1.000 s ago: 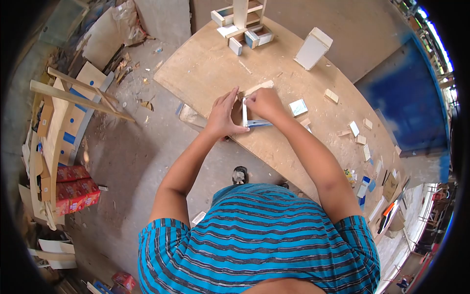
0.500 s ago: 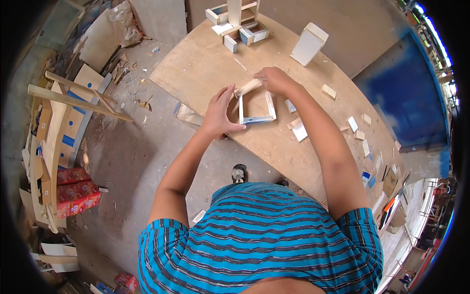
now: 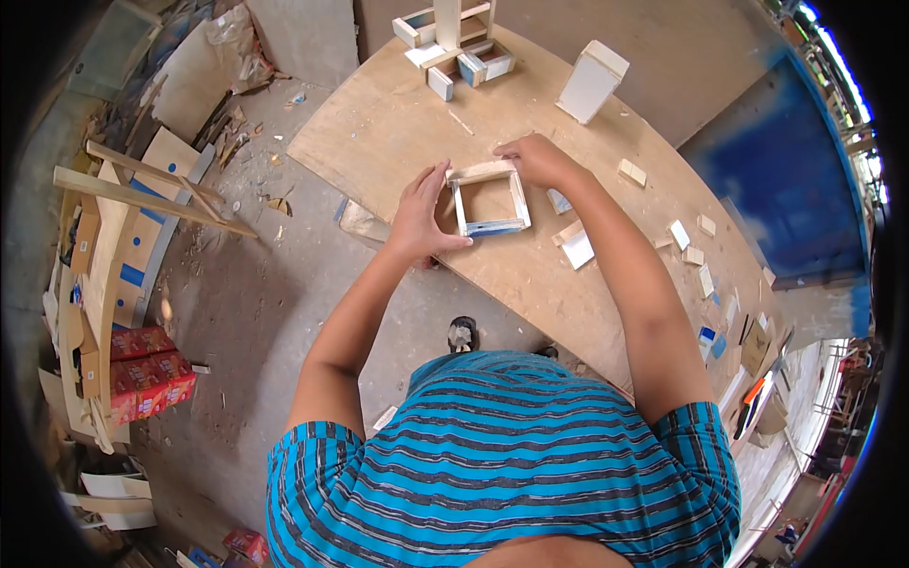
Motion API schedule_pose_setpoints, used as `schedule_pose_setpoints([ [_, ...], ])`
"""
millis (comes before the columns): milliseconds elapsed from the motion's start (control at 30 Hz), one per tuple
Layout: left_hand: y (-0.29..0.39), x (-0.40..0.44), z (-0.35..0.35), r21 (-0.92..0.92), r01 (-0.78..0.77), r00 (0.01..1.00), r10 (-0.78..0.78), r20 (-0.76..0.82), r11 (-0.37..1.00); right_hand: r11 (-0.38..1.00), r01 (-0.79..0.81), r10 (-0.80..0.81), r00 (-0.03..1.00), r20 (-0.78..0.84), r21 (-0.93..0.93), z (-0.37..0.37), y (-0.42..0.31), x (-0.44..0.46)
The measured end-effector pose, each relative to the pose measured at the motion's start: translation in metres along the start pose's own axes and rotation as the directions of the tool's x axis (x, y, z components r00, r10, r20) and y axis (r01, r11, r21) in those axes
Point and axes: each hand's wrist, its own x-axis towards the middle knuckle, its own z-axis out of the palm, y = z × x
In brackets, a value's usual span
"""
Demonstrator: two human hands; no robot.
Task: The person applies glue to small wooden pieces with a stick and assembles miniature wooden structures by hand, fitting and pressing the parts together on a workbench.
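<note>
A small four-sided wooden frame [image 3: 498, 228] lies near the front edge of the workbench [image 3: 379, 123]; its near side is painted blue and white. A bare wood strip [image 3: 481, 172] forms the far side. My left hand [image 3: 417, 220] spans the frame's left side, thumb at the near corner and fingers at the far one, bracing it. My right hand [image 3: 538, 159] is closed at the far right corner, its fingertips reaching past the strip; its thumb is mostly hidden. Just right of the frame are a small white-faced block [image 3: 559, 202] and an L-shaped white-and-wood piece [image 3: 576, 248].
Stacked wooden box frames [image 3: 464, 62] stand at the bench's far end, near an upright white block [image 3: 592, 83]. Several offcuts [image 3: 682, 237] lie scattered to the right. On the floor at left are a timber structure [image 3: 151, 194] and red cartons [image 3: 151, 374].
The far strip has turned from a slant to lie straight across the frame's far side, closing it into a square. My right hand has shifted slightly with it; my left stays at the left side.
</note>
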Motion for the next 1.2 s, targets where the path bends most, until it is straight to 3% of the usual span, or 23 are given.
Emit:
schedule_pose_setpoints([
  [100, -0.003, 0.000, 0.002, -0.038, 0.007, 1.000, -0.007, 0.007, 0.999, 0.996, -0.002, 0.004, 1.000, -0.021, 0.088, 0.003, 0.009, -0.002],
  [500, -0.006, -0.001, 0.002, -0.022, -0.005, 1.000, 0.005, 0.010, 1.000, 1.000, -0.014, 0.013, 1.000, 0.018, 0.025, -0.007, -0.003, -0.016],
  [700, -0.009, -0.001, 0.003, -0.024, -0.041, 0.999, 0.041, 0.011, 0.999, 0.994, 0.021, -0.017, 0.999, -0.035, 0.106, 0.002, 0.011, -0.020],
  [800, -0.008, -0.003, 0.001, -0.087, -0.039, 0.999, 0.038, -0.010, 0.995, 0.997, -0.002, 0.016, 0.981, -0.194, 0.072, 0.006, 0.014, -0.025],
  [933, 0.006, 0.011, -0.005, -0.044, -0.095, 0.984, 0.088, -0.154, 0.994, 0.962, -0.271, 0.260, 0.945, -0.196, -0.028, -0.009, -0.003, -0.034],
  [1067, 0.024, 0.046, -0.005, 0.218, -0.115, 0.992, 0.123, -0.021, 0.969, 0.928, -0.365, 0.355, 0.927, -0.121, -0.076, -0.012, -0.011, -0.036],
  [1200, 0.029, 0.082, 0.011, 0.255, -0.054, 0.971, -0.009, 0.239, 0.966, 0.868, -0.474, 0.471, 0.880, -0.058, -0.150, -0.020, -0.037, -0.039],
])
